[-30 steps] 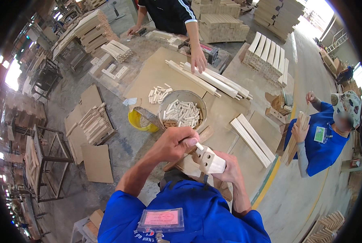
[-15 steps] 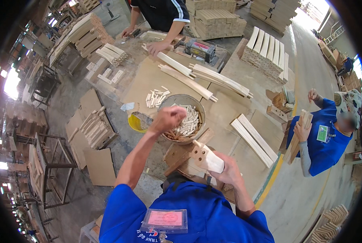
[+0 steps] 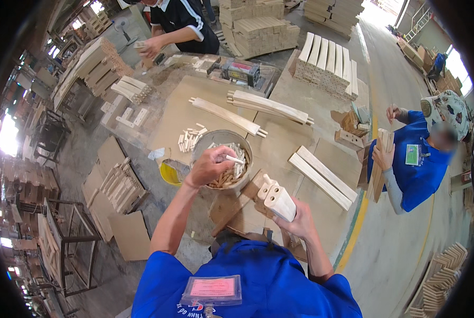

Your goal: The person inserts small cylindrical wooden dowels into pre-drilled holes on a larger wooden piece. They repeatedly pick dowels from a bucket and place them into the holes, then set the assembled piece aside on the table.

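- My left hand (image 3: 209, 165) is over the round bowl (image 3: 202, 144) of wooden dowels, fingers pinched on one dowel (image 3: 235, 159).
- My right hand (image 3: 295, 222) sits just right of the bowl, nearer me, fingers wrapped around a pale wooden block (image 3: 278, 200).
- Two pegs stick out of the block's end toward the bowl.

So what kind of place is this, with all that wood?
Most likely a woodworking or furniture workshop. Stacks of cut boards stand on the floor, a round tub of wooden dowels sits on the bench, and the right hand holds a pale wooden block.
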